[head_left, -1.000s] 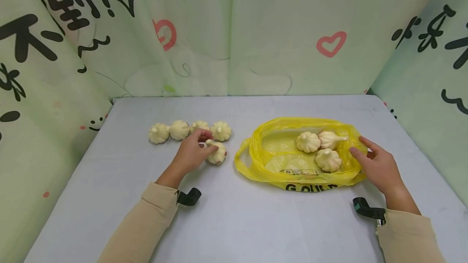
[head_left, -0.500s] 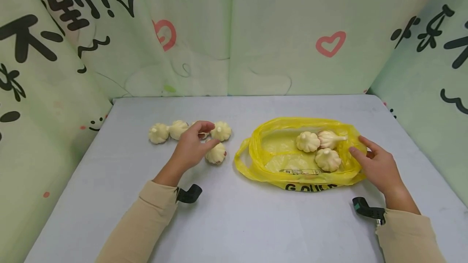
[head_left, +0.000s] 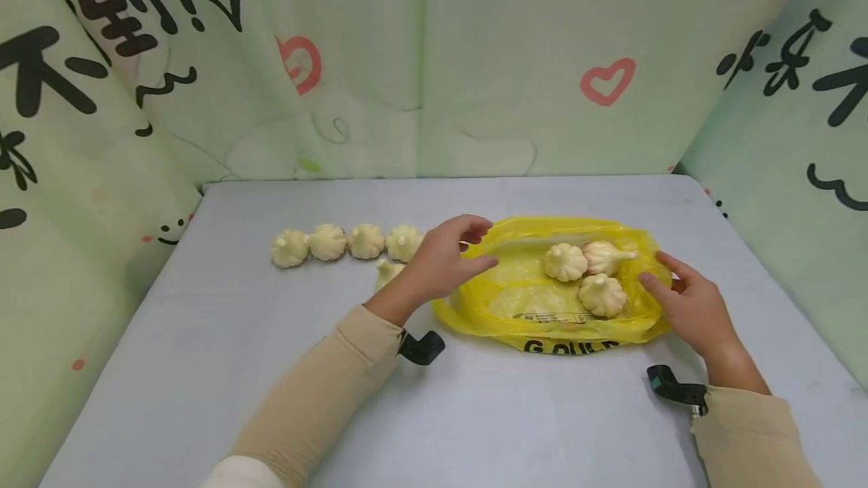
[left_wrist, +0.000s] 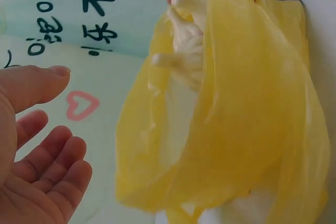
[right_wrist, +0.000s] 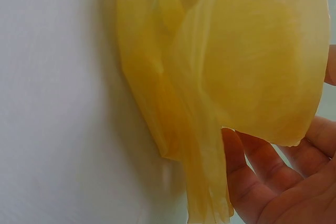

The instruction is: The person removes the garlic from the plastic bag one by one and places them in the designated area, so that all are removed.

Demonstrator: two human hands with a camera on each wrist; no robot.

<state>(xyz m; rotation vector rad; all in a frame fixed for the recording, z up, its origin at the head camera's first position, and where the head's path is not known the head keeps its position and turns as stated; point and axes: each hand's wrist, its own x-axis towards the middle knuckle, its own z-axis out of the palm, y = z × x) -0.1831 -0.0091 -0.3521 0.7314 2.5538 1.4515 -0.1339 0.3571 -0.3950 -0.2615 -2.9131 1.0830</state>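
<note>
**Hands at the yellow bag**

The crinkled yellow plastic bag (head_left: 556, 322) lies on the grey table (head_left: 203, 367), three pale garlic bulbs (head_left: 587, 277) inside. The left hand (head_left: 444, 258) hovers at its left rim, fingers spread, holding nothing. The right hand (head_left: 685, 303) rests against its right edge, fingers relaxed. Five more bulbs (head_left: 349, 243) lie left of the bag.

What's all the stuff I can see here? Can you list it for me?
Garlic bulbs in row: four, cream, on table, left of bag.
Garlic bulb by wrist: one, cream, nearer than the row, partly hidden by the left hand.
Garlic bulbs in bag: three, cream.
Plastic bag: one, yellow, black lettering, centre-right.
Table: one, pale grey.
Curtains: pale green, hearts and black writing.
Left hand: open, empty, at bag's left rim.
Right hand: open, at bag's right edge.
</note>
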